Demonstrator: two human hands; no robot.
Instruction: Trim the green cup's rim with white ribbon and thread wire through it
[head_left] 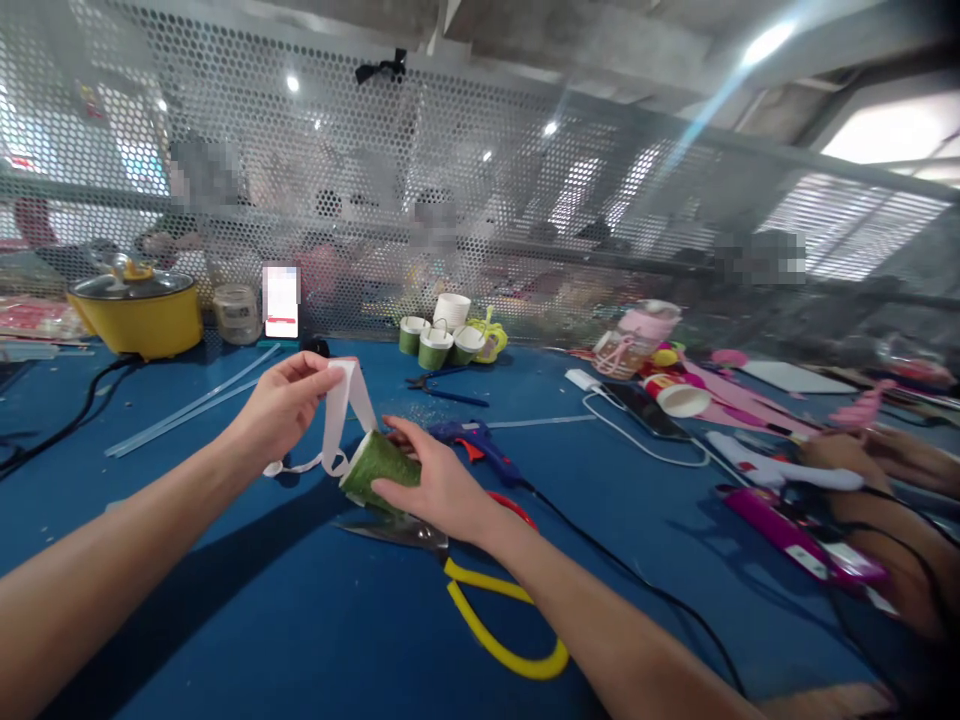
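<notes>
My left hand [294, 395] pinches a white ribbon [339, 410] and holds it up in a loop above the table. One side of the loop runs down to the rim of a green-covered cup [381, 470]; a loose tail lies on the table to the left. The cup is tilted with its white rim toward the left, and my right hand [431, 475] is wrapped round its far and near sides. Below the cup lie scissors with yellow handles [517, 655], partly under my right forearm. A blue glue gun [487, 450] rests just behind my right hand.
Small green-wrapped cups [435, 350], pliers [450, 390] and yellow cord [491, 340] are farther back. A yellow pot [146, 310], glass jar [238, 315] and lit phone [281, 303] stand at left. At right are a dark phone [645, 410], a purple power strip [799, 540] and another person's arm [862, 490].
</notes>
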